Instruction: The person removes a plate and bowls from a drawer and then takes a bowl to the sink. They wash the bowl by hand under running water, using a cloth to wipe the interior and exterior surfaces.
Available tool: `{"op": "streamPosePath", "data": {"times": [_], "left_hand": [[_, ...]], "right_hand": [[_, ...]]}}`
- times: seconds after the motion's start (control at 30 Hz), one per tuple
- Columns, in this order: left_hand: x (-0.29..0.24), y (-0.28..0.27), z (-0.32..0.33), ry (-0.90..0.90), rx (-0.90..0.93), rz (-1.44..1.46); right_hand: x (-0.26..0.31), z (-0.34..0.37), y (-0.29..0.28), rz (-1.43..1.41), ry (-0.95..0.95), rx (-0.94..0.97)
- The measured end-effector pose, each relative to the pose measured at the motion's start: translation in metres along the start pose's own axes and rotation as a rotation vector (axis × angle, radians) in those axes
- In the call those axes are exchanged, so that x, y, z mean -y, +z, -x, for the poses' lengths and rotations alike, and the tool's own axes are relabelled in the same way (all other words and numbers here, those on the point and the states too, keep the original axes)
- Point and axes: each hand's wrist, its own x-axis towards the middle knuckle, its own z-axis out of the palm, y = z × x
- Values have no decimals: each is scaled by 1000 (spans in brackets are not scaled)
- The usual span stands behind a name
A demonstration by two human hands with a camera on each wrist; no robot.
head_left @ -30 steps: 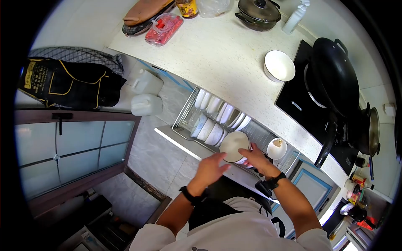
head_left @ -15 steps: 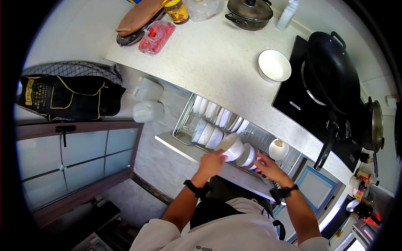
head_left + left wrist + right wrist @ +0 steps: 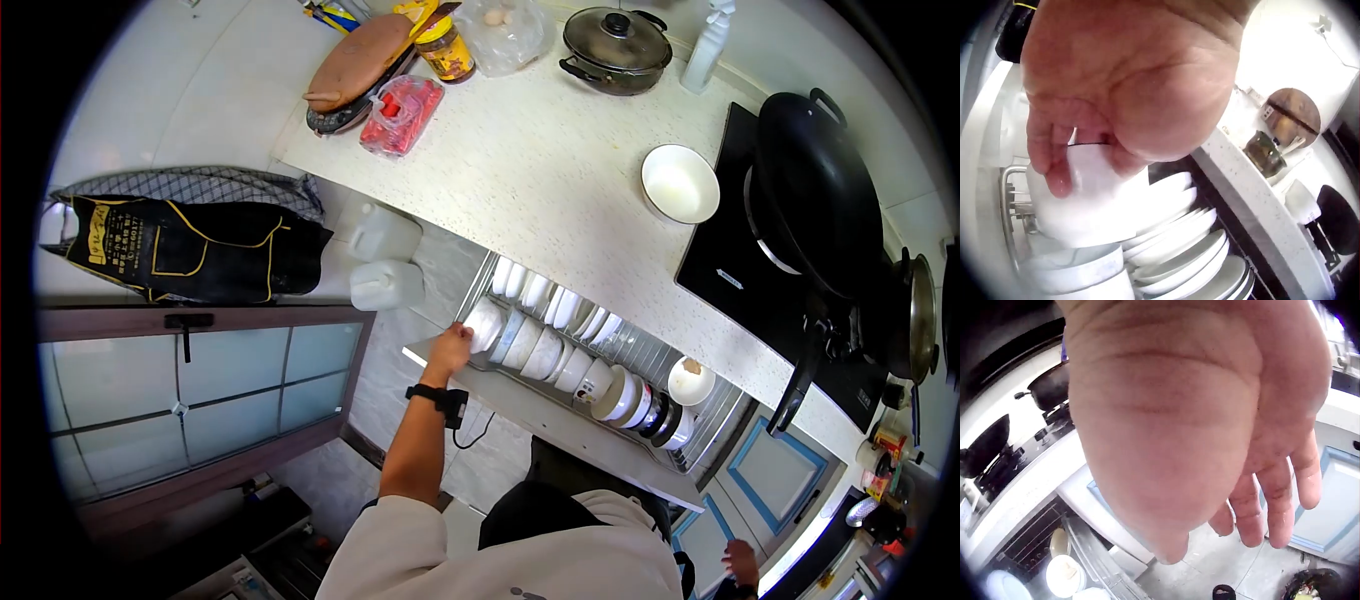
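My left hand pinches the rim of a white bowl at the left end of the pulled-out rack drawer. In the left wrist view the thumb and fingers of the left hand are on the rim of that bowl, above stacked bowls. Plates stand behind the row of bowls. My right hand hangs low at the right by the cabinet; in the right wrist view the hand has its fingers extended and holds nothing.
A white bowl sits on the counter beside the black stove with its wok. A small bowl with something brown in it lies in the rack's right part. A lidded pot stands further back.
The left hand has moved left to the rack's end with a bowl. The right hand has left the bowls and dropped to the lower right. More bowls now stand in the front row.
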Motion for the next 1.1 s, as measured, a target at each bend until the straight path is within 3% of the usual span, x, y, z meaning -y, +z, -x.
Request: {"op": "streamPosePath", "data": {"times": [0.03, 0.07, 0.17, 0.27, 0.4, 0.43, 0.53, 0.57, 0.67, 0.73, 0.9, 1.1], "left_hand": [[18, 16, -15, 56, 7, -12], [22, 24, -22, 2, 14, -42], [24, 43, -41, -121, 39, -138], [19, 46, -49, -149, 109, -98], [22, 60, -64, -130, 286, -47], [22, 64, -67, -158, 275, -32], [32, 64, -75, -142, 199, -58], [46, 73, -89, -309, 202, 79], [58, 76, -99, -350, 225, 190], [43, 65, -86, -290, 173, 63], [22, 70, -72, -303, -69, -74], [10, 69, -53, -256, -79, -130]], "right_hand": [[-5, 2, 8, -156, 110, -64], [-7, 6, 18, -313, 223, -128], [-13, 16, 34, -292, 145, -17], [-3, 22, 39, -364, 202, -61], [3, 39, 39, -426, 110, -109], [21, 49, 42, -414, 115, -142], [5, 48, 40, -416, 90, -142], [14, 52, 41, -411, 107, -147], [28, 60, 46, -395, 108, -141], [23, 59, 48, -382, 35, -119], [34, 43, 50, -365, 68, -129], [51, 14, 54, -494, 202, -194]]}}
